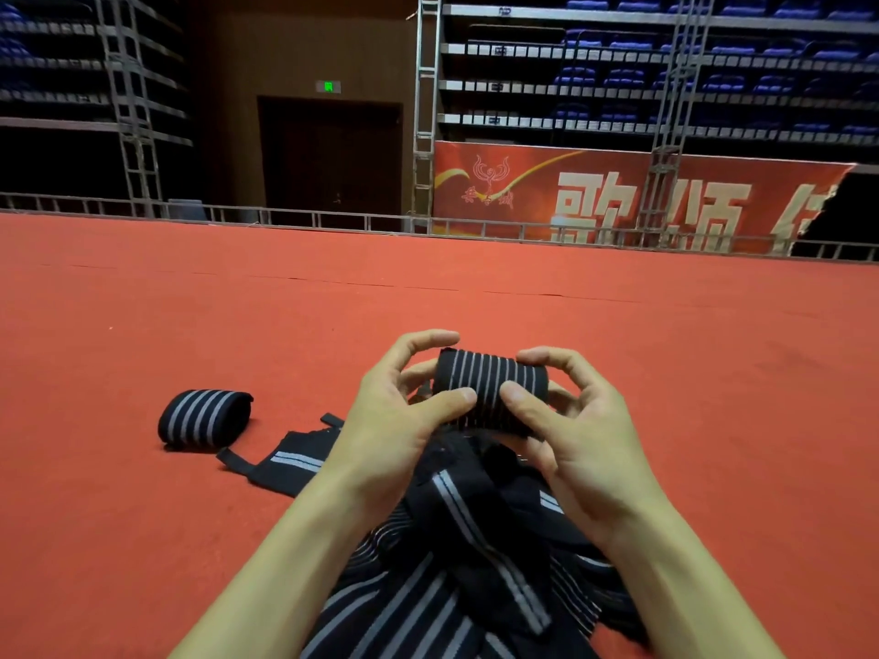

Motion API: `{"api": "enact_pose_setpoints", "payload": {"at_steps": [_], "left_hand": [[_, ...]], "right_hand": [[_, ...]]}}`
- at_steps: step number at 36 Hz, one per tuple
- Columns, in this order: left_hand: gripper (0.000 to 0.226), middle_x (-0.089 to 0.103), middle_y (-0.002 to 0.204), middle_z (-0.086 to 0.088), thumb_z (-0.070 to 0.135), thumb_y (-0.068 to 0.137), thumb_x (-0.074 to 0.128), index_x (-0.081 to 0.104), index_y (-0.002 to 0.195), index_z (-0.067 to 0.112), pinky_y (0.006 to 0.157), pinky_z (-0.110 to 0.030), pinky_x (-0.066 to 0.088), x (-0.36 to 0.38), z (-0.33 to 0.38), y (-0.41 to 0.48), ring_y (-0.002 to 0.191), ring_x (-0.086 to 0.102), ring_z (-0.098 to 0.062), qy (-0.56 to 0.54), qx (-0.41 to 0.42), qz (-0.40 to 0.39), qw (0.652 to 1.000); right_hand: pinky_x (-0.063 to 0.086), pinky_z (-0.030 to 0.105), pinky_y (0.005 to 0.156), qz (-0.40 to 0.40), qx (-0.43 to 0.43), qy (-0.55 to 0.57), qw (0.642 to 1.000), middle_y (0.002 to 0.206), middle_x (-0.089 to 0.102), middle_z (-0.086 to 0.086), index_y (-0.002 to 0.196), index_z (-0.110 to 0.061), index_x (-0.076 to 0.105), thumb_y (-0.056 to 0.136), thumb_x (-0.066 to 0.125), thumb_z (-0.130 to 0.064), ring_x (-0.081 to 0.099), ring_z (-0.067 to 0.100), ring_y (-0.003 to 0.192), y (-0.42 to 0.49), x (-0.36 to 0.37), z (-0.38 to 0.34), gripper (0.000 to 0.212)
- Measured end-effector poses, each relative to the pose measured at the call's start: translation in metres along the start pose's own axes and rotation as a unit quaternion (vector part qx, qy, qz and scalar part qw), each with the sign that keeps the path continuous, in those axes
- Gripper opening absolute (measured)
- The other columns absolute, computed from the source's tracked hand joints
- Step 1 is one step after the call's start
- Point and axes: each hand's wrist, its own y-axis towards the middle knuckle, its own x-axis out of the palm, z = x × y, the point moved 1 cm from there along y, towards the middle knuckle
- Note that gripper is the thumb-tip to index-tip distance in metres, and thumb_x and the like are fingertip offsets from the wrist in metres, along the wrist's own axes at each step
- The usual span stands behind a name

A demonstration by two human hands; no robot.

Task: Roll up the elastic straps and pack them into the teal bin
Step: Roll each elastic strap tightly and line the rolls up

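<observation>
Both hands hold a black strap roll point(490, 387) with thin white stripes above the red carpet. My left hand point(404, 416) grips its left end, thumb across the front. My right hand point(566, 420) grips its right end, thumb on the front and fingers curled over the top. A finished rolled strap point(204, 416), black with grey stripes, lies on the carpet to the left. A heap of loose black striped straps point(456, 563) lies under my forearms. One flat strap point(285, 463) sticks out of the heap to the left. The teal bin is out of view.
Red carpet point(713, 397) stretches all around and ahead to a low metal rail point(333, 221). Beyond stand truss towers, a dark doorway, a red banner point(618, 197) and tiers of blue seats.
</observation>
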Motion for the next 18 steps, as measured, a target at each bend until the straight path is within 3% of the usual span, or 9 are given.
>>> {"api": "enact_pose_setpoints", "payload": {"at_steps": [3,7,11,15,18], "left_hand": [[0.023,0.073,0.086,-0.001,0.012,0.091,0.066,0.068,0.108,0.027,0.072,-0.032,0.058,-0.001,-0.001,0.002,0.083,0.072,-0.019,0.008,-0.025,-0.001,1.000],[0.023,0.073,0.098,-0.009,0.007,0.090,0.068,0.072,0.099,0.027,0.080,-0.035,0.060,-0.009,-0.005,0.006,0.089,0.073,-0.025,0.036,-0.023,0.012,0.999],[0.028,0.069,0.108,-0.014,0.001,0.086,0.071,0.073,0.100,0.024,0.074,-0.033,0.060,-0.015,-0.012,0.008,0.094,0.072,-0.028,0.049,-0.029,0.018,0.998],[0.027,0.072,0.092,-0.005,-0.007,0.086,0.067,0.070,0.103,0.015,0.074,-0.035,0.061,-0.016,-0.018,0.007,0.079,0.072,-0.019,0.052,-0.051,0.015,0.997],[0.030,0.070,0.090,-0.004,-0.009,0.086,0.067,0.070,0.099,0.017,0.075,-0.035,0.061,-0.026,-0.024,0.003,0.080,0.070,-0.018,0.068,-0.075,0.022,0.995]], "right_hand": [[0.059,0.037,0.067,0.010,-0.004,-0.019,1.000,0.094,0.069,0.014,0.099,-0.014,0.065,0.073,0.075,0.001,0.072,0.031,0.083,0.000,-0.003,0.000,0.032],[0.060,0.040,0.073,0.007,0.015,-0.034,0.999,0.093,0.070,0.010,0.104,-0.013,0.067,0.077,0.072,0.012,0.073,0.028,0.085,0.000,-0.006,0.002,0.037],[0.061,0.041,0.075,0.021,0.046,-0.077,0.996,0.099,0.069,0.013,0.099,-0.013,0.071,0.075,0.076,0.010,0.074,0.024,0.081,0.001,-0.010,0.007,0.034],[0.062,0.039,0.072,0.044,0.060,-0.096,0.993,0.094,0.069,0.012,0.100,-0.011,0.071,0.076,0.076,0.007,0.074,0.023,0.078,0.000,-0.011,0.014,0.031],[0.062,0.036,0.069,0.050,0.076,-0.094,0.991,0.093,0.070,0.012,0.103,-0.009,0.070,0.080,0.073,0.007,0.074,0.021,0.078,-0.006,-0.007,0.025,0.028]]}}
